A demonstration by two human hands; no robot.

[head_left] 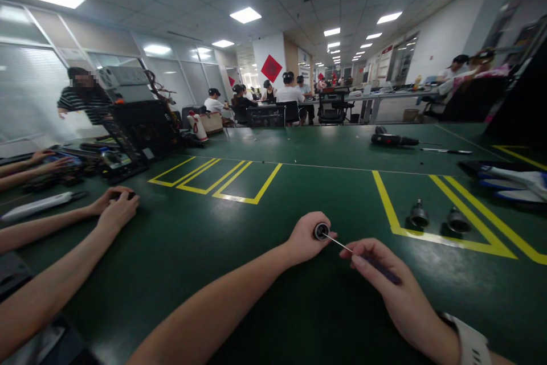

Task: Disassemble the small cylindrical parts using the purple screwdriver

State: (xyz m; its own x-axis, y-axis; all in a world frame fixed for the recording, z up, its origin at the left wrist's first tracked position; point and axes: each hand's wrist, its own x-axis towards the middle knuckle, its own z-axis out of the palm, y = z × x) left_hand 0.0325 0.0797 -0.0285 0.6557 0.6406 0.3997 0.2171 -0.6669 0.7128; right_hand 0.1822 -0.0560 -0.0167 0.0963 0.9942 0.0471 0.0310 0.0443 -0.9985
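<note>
Wrapped in my left hand is a round metal fitting, its dark open end turned toward me. My right hand grips the dark handle of a screwdriver. The thin shaft points up and left, and its tip meets the opening of the fitting; how deep it reaches I cannot tell. Two similar metal fittings stand to the right inside a yellow-taped area, one fitting with a narrow stem on top and another fitting beside it.
A power drill and a pen lie on the green table at the far right, with gloves nearer. At left, a co-worker's hands rest on the table near a black machine. Yellow tape outlines mark the surface.
</note>
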